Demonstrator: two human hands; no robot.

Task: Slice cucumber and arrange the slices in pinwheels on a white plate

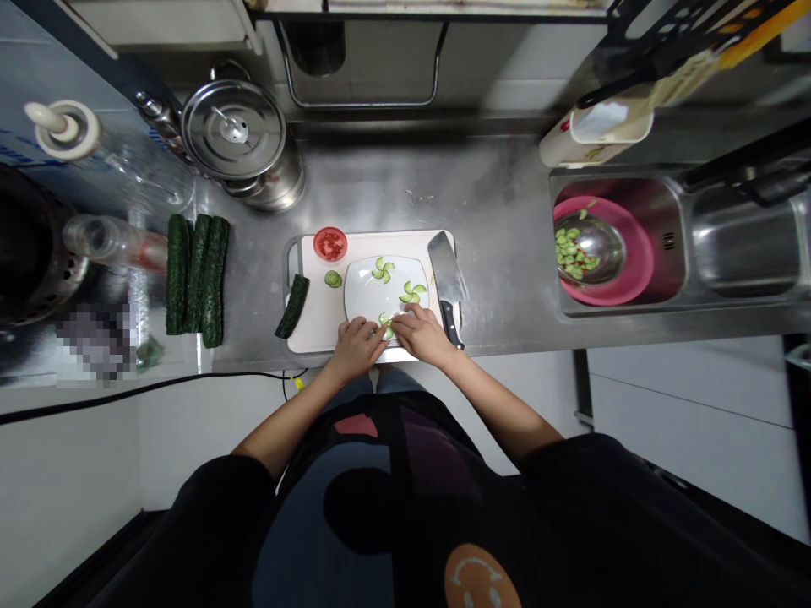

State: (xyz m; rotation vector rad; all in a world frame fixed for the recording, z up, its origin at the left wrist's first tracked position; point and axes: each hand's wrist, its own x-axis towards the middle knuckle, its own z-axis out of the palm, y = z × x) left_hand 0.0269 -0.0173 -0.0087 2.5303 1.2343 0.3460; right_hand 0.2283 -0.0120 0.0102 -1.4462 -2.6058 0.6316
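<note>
Black shirt observed nearest; left hand and right hand reach forward, palms down, to the near edge of the plate. Cleaver lies right of the plate, handle near the right wrist; cucumber piece, left. Cucumber slices on the plate, at loosely bent fingertips; whether pinched, I cannot tell.

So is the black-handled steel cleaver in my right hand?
No, the cleaver lies on the rectangular white cutting board, beside your right hand.

A black short-sleeved shirt bears a blue-grey shape and orange smiley face.
</note>
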